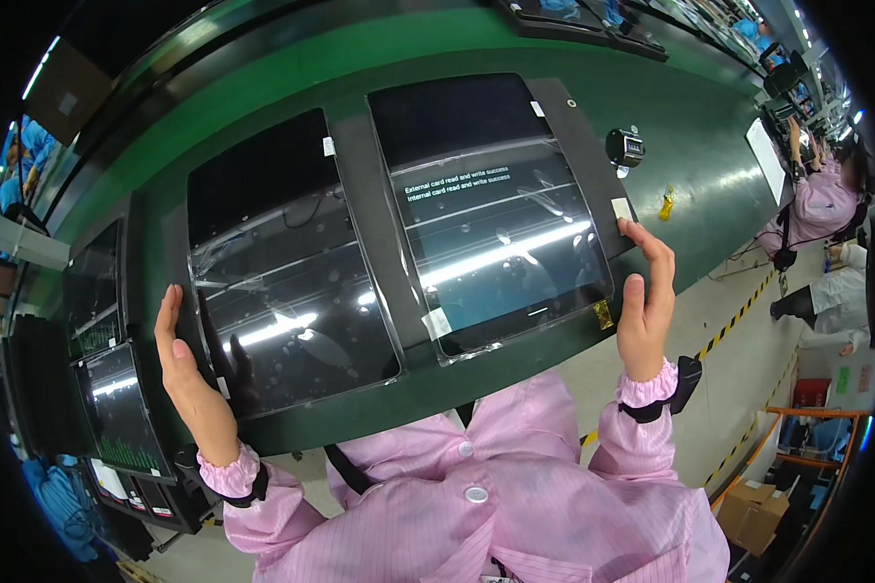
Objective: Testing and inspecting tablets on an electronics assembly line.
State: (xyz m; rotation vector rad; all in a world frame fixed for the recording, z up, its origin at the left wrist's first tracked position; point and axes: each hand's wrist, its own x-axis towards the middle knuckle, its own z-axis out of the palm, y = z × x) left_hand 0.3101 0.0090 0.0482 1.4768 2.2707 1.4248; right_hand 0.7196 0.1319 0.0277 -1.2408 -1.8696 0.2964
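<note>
Across the green conveyor belt [651,126], two large dark tablets lie side by side, each on a black tray, and the person's hands flank the pair from the outside. At about nine o'clock from the picture's centre, the left hand [187,374] stands on edge, palm turned inward and fingers straight and together, pressed against the outer left edge of the left tablet [287,262]. It is spread flat, gripping nothing. At about three o'clock, the right hand [647,296] mirrors it: fingers extended upward, palm facing in, lying against the right edge of the right tablet [491,214], with the fingertips next to a small white tab [620,208] near that tablet's upper right corner. This hand is also flat and uncurled, holding nothing.

Both tablets thus sit between the two hands, the left one toward ten o'clock and the right one toward one o'clock. The right tablet's screen is lit with pale lines of text near its top, and a piece of white tape [436,323] sits at its lower left corner; the left tablet's screen is dark and reflects ceiling lights.

Further tablets [117,408] with lit screens lie off at eight o'clock along the belt. A small black counter device [624,147] stands on the belt at two o'clock, with a yellow scrap [666,203] just beyond it. Pink sleeves [642,428] with elastic cuffs cover both forearms.
</note>
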